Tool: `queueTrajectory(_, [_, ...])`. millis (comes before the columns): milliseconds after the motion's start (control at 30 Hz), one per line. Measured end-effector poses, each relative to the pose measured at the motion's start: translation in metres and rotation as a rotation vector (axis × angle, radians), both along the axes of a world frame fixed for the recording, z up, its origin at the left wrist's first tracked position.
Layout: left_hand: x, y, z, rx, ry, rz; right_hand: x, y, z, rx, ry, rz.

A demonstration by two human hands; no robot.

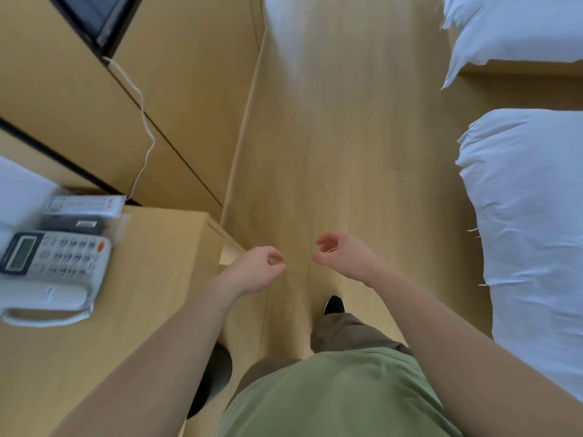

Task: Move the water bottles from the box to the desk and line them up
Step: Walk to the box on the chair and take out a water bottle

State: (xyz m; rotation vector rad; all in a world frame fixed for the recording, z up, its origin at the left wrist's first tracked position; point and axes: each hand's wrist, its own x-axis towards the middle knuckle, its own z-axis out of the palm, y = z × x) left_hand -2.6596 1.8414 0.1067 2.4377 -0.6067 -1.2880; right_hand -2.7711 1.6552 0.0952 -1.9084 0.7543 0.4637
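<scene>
Hands, left and right, hang loosely curled and hold nothing above the floor; no bottles or box show, so find the box before reaching toward the table.

Bright, soft blur, wide-angle edge distortion

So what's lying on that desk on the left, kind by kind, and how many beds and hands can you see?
Telephone: 1
Dark flat gadget behind it: 1
Printed card: 1
White cord: 1
Beds, white bedding: 2
Hands, both holding nothing, left hand, right hand: 2
Water bottles: 0
Total: 8
</scene>
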Motion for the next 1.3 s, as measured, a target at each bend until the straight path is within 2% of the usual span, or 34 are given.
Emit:
queueTrajectory(333, [0.049, -0.113, 0.010, 0.008, 0.029, -0.063, 0.035, -0.102, 0.004, 0.019, -0.002, -0.046])
queueTrajectory(633, [0.127, -0.205, 0.001, -0.009, 0.058, -0.115, 0.089, -0.182, -0.002, 0.003, 0.020, -0.124])
queueTrajectory(1033, [0.299, -0.324, 0.004, -0.006, 0.026, -0.217, 0.254, -0.285, 0.014, -0.012, 0.007, -0.222])
queueTrajectory(1300, [0.380, -0.408, 0.007, -0.007, 0.016, -0.265, 0.325, -0.362, 0.016, -0.016, 0.017, -0.264])
